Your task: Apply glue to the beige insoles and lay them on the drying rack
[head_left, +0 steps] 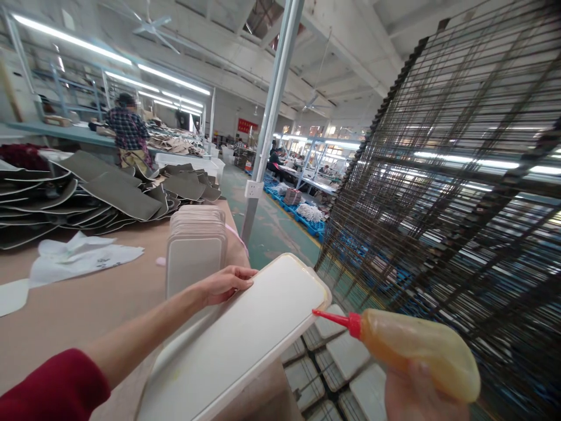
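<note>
Clamps fingers [243, 282] of outstretched left hand [225, 285] on edge of white, round-cornered panel [249, 336]; clasps translucent-yellow, red-nozzled plastic bottle [423, 342] from below in right hand [421, 390].

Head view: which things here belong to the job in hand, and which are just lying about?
In the job: white panel in the left hand, red-tipped bottle in the right hand; probably the stacked panels.
Apparently lying about: crumpled white sheet, dark sheets.

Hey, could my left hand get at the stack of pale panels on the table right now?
Probably yes: the stack stands close by your left hand, with nothing visible blocking the way. That hand is holding the edge of the white panel, though, so it would likely need to let go first.
</note>
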{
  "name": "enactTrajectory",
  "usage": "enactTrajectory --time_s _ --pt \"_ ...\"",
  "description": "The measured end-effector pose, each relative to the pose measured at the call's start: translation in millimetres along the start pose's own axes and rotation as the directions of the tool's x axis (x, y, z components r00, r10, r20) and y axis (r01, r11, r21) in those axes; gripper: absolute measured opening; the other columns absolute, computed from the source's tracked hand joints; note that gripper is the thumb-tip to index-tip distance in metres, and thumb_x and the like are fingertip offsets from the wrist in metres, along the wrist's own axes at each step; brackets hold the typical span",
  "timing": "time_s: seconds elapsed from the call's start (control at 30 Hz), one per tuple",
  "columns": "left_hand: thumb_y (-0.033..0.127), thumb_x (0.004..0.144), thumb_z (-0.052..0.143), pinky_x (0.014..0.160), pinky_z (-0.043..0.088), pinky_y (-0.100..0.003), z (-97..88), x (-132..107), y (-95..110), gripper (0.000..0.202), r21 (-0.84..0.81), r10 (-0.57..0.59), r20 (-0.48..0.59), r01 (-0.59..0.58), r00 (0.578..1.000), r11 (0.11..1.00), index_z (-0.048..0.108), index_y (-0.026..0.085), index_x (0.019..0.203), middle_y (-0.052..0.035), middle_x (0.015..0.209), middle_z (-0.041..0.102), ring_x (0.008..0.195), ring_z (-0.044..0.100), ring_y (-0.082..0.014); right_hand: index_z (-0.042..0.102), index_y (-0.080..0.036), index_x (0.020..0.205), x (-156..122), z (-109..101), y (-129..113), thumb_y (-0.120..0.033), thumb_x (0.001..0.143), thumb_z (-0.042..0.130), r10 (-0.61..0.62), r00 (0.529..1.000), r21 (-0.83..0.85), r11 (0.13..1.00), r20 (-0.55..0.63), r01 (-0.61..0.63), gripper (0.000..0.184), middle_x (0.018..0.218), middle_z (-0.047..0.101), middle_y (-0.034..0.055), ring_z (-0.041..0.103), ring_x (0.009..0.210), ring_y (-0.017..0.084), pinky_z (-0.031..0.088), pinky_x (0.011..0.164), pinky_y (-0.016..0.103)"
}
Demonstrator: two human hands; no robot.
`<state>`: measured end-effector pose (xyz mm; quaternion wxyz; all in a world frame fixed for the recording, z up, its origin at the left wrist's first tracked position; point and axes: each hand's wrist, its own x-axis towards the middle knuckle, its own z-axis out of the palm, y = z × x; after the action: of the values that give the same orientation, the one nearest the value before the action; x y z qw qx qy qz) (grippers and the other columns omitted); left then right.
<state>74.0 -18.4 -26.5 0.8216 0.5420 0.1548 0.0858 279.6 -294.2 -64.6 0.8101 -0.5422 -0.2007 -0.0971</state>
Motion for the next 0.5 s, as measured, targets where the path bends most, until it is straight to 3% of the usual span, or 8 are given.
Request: enactTrajectory --time_s 0.07,0.17,0.5 --pt "0.023 0.066 0.077 0.067 0.05 -0.02 -1.8 -0.7 -0.2 0.05 -0.004 0.002 -0.003 -0.002 1.0 1.0 0.067 0.014 0.113 -0.0088 0.097 0.073 0.078 0.068 -0.0155 0.058 -0.027 0.106 -1.5 4.0 -1.2 -0.043 0.064 0.076 -0.023 0.995 -0.044 0.999 -0.093 0.019 0.048 0.132 0.051 0.0099 0.045 0.122 0.038 0.044 0.097 0.059" --pt "0.023 0.065 0.078 0.066 0.05 -0.02 -5.5 -1.2 -0.1 0.052 -0.011 0.005 -0.007 -0.005 1.0 1.0 0.066 0.014 0.115 -0.0087 0.098 0.073 0.079 0.068 -0.016 0.06 -0.024 0.099 -4.0 11.9 -7.2 -0.045 0.062 0.078 -0.012 0.992 -0.062 0.998 -0.126 0.004 0.047 0.124 0.056 0.0136 0.05 0.116 0.041 0.042 0.097 0.061" --pt "0.023 0.062 0.08 0.065 0.05 -0.02 -16.8 -5.7 2.8 0.05 -0.035 0.01 -0.053 -0.012 0.999 0.999 0.069 0.014 0.11 -0.0077 0.095 0.074 0.078 0.069 -0.0161 0.056 -0.022 0.099 -18.1 41.6 -26.1 -0.045 0.063 0.077 0.006 1.0 0.017 1.0 -0.027 -0.005 0.048 0.13 0.051 0.0129 0.044 0.123 0.037 0.041 0.1 0.056"
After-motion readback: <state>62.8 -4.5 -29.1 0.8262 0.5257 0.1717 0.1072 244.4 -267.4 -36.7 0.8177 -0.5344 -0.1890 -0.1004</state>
